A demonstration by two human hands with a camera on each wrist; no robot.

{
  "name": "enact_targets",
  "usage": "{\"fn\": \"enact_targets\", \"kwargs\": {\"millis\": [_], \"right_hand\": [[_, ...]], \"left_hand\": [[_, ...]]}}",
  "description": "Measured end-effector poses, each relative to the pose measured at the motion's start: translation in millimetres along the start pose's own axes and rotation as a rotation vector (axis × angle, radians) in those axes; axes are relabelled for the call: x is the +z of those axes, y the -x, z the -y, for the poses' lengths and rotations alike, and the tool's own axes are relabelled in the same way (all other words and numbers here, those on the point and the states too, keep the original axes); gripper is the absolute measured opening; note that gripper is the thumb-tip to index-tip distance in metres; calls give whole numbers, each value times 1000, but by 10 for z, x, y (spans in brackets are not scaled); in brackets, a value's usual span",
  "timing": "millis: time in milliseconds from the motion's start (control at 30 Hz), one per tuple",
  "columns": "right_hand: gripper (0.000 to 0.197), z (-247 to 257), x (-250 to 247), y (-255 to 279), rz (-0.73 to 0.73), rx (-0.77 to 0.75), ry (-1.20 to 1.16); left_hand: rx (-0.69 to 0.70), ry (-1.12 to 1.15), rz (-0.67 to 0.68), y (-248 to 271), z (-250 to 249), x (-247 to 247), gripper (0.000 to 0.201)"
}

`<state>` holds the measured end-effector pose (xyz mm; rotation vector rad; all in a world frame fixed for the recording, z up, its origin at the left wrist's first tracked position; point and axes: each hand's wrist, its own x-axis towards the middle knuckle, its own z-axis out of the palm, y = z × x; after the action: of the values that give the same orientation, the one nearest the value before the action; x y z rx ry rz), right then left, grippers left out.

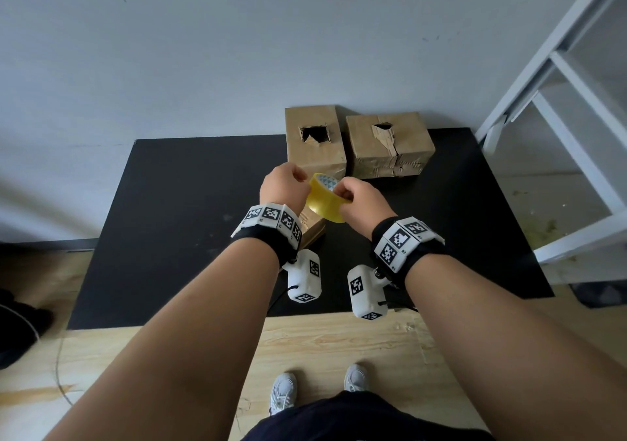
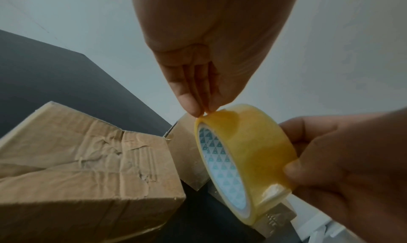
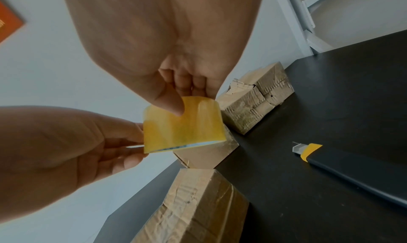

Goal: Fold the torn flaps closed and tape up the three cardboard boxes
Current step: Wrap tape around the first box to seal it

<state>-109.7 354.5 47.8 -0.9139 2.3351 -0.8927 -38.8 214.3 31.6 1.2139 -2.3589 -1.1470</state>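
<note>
A yellow tape roll [image 1: 324, 199] is held up between both hands over the black table [image 1: 169, 220]. My right hand [image 1: 342, 196] grips the roll, thumb [image 3: 171, 105] pressed on its outer face. My left hand [image 1: 302, 183] pinches the roll's rim with its fingertips [image 2: 196, 111]. Two cardboard boxes stand at the back, the left box [image 1: 315, 138] and the right box [image 1: 390, 145], each with a torn hole in its top. A third box [image 1: 312, 228] lies under my hands, mostly hidden; its creased, taped side [image 2: 88, 159] shows in the left wrist view.
A utility knife [image 3: 312, 152] with a yellow and black body lies on the table to the right of the boxes, blade tip out. A white metal frame [image 1: 559, 101] stands at the right. The table's back edge meets a grey wall [image 1: 203, 50]. Below is wooden floor [image 1: 339, 339].
</note>
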Motion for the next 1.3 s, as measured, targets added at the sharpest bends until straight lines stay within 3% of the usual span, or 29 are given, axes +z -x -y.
{"fn": "enact_targets", "kwargs": {"millis": [167,333,567,733,1033,1200,1300], "right_hand": [[27,-37,3,-27,-5,13,4],[27,-57,22,-37,-34,28,4],[28,-28,21,-44,-49,33,9],[27,-14,-16,-15,-17,7,13],[27,7,-7,13,11,-29,55],[35,9,14,47,44,-49,157],[41,-5,26,72,94,-54,248]], "left_hand": [[-67,102,43,18,14,32,25],[-69,22,154,11,0,31,24],[-34,-55,73,21,-17,11,20],[-51,-14,121,-50,38,-46,14],[9,-312,169,16,0,-25,28],[25,-357,212,27,-6,-42,15],[14,-371,287,14,7,-57,21]]}}
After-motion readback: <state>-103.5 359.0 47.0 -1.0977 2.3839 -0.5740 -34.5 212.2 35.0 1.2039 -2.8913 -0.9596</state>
